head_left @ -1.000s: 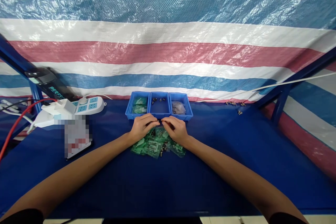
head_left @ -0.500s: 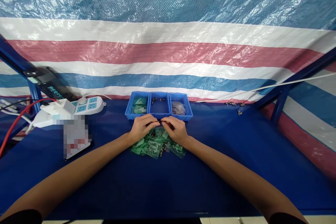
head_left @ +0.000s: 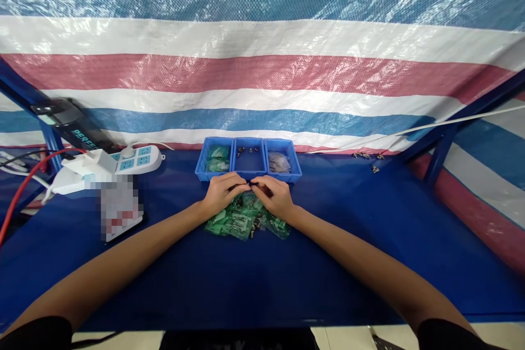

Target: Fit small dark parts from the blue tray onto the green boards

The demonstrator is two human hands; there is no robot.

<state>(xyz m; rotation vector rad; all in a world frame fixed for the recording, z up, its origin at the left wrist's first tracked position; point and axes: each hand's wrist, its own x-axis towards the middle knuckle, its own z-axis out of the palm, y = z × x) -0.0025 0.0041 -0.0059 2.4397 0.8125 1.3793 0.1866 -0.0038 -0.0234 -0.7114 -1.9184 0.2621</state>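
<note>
My left hand and my right hand meet fingertip to fingertip just in front of the bins. Both are closed in a pinch around something small and dark that I cannot make out. Beneath them lies a pile of small green plastic bags, with a few loose metal screw-like pieces among it. Behind the hands stand three joined blue bins: the left bin holds green bags, the middle bin a few small metal pieces, the right bin clear bags.
On the left are a white power strip, a pixelated phone-like device, a dark bottle and a red cable. Several small metal pieces lie at the back right. A striped sheet hangs behind the blue table.
The view has tilted down slightly, so the scene sits a little higher. My hands stay together over the bags, with their fingertips still pinched.
</note>
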